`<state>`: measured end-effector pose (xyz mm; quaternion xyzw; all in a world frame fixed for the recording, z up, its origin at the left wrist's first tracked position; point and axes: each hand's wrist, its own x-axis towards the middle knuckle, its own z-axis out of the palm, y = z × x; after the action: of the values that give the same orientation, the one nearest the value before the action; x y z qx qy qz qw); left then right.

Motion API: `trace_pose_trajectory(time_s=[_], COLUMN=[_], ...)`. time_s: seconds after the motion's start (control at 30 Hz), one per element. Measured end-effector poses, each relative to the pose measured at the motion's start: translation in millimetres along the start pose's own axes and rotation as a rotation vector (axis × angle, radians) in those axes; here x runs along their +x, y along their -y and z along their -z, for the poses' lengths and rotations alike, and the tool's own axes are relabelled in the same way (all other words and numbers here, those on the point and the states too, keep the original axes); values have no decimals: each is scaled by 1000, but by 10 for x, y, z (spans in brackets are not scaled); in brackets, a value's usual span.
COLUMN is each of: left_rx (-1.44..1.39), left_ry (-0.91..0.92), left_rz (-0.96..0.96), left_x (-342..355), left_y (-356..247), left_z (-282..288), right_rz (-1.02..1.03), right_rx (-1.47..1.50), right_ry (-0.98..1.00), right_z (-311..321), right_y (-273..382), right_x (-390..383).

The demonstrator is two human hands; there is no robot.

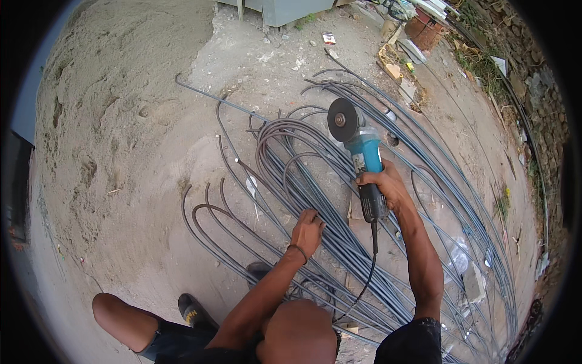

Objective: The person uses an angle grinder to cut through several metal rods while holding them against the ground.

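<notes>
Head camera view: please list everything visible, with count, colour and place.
Angle grinder with round disc: one, teal and black, right of centre.
Thin power cable: one, black, below the grinder.
Long bent metal rods: many, grey, centre to right.
Sandy heap: one, greyish, upper left.
Boxy metal object: one, pale grey, top edge.
Small flat pack: one, white and red, upper middle.
Mixed debris: several pieces, varied colours, upper right.
Crumpled plastic bag: one, whitish, lower right.
Stony bank: one, brownish, right edge.
Wristband: one, black, left wrist.
Shoes: two, dark, lower left.
Knees: two, bare, lower edge.
Left hand: one, bare, curled at the rods.
Right hand: one, bare, closed around the grinder.
</notes>
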<state>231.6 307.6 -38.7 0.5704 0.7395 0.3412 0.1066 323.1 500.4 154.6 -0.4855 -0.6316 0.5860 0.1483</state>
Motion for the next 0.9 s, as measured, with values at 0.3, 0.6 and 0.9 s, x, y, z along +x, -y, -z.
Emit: trace_pose_trajectory(time_s=[0.3, 0.6, 0.9], left_rx=[79, 176, 165], left_ry=[134, 236, 249], left_rz=[-40, -50, 15], left_x=[-58, -245, -249], left_y=[-142, -103, -78], left_z=[389, 407, 296], right_rz=[-54, -136, -100], right_rx=[-16, -45, -177], right_ry=[53, 151, 202], right_z=[14, 21, -89], right_y=[-377, -620, -502], right_x=[-156, -16, 227])
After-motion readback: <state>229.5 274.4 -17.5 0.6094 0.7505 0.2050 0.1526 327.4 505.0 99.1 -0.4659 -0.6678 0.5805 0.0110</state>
